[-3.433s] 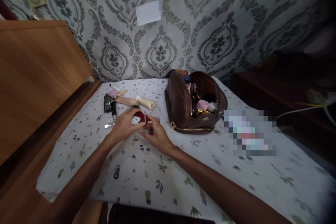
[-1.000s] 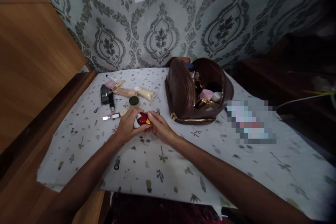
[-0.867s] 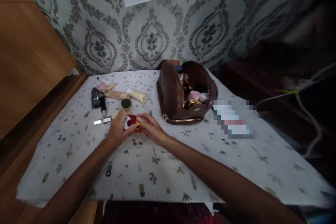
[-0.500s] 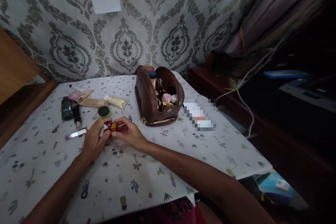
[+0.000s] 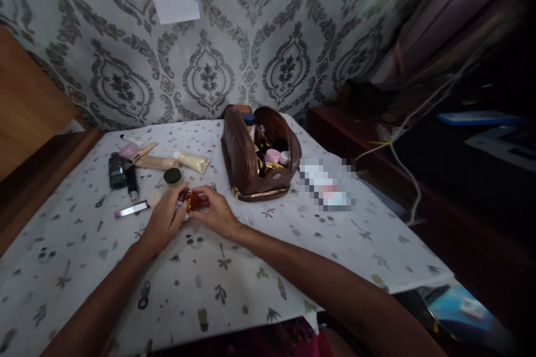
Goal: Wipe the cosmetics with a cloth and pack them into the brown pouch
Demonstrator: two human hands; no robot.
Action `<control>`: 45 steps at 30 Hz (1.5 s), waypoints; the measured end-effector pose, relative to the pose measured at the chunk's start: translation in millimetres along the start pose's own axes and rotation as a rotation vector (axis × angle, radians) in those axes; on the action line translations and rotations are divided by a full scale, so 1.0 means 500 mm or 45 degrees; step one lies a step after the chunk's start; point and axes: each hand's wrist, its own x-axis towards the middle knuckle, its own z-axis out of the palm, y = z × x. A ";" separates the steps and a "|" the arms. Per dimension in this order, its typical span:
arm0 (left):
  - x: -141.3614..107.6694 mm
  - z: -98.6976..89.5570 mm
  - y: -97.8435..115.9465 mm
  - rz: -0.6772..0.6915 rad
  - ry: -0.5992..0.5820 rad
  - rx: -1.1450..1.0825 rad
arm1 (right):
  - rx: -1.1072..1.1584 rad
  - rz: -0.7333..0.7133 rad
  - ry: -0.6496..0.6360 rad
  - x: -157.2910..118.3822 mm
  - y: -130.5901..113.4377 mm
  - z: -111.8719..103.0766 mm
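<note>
Between my two hands is a small red-and-gold cosmetic container [image 5: 192,201], held just above the cloth. My left hand [image 5: 167,215] grips its left end, fingers closed round it. On the other end, the fingers and thumb of my right hand [image 5: 218,215] are closed on the shiny amber-gold part. The fingers cover much of it, so its exact kind is unclear. Right behind my left hand stands a small jar with a dark green lid [image 5: 172,176]. A slim silvery tube with a dark cap [image 5: 132,210] lies left of that hand.
An unzipped brown toiletry bag [image 5: 240,162] full of cosmetics stands right of centre. Beside it lies a blurred-out phone-like object [image 5: 326,184]. At the back left are a cream tube [image 5: 192,162], a dark green bottle [image 5: 117,170] and a black tube [image 5: 131,181]. White cables [image 5: 412,178] hang at right.
The container has turned a little between my hands and shows more of its amber-gold part. The whole scene has shifted slightly right as my head moved.
</note>
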 end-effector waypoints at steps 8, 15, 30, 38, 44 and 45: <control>0.007 -0.006 0.008 -0.103 0.036 -0.035 | -0.115 -0.119 -0.078 -0.005 -0.007 -0.003; 0.009 -0.014 0.017 -0.185 0.125 -0.021 | -0.075 -0.190 -0.185 -0.007 -0.023 -0.007; 0.012 -0.029 0.005 -0.274 0.222 -0.164 | -0.071 -0.159 -0.201 -0.008 -0.027 -0.006; 0.002 -0.028 0.037 -0.003 0.102 -0.117 | -0.062 -0.013 -0.180 -0.010 -0.018 -0.003; 0.009 -0.028 0.027 -0.191 -0.049 -0.138 | -0.048 -0.122 -0.194 -0.013 -0.025 0.001; 0.010 -0.028 0.024 -0.214 -0.048 -0.144 | -0.084 -0.121 -0.189 -0.014 -0.026 0.001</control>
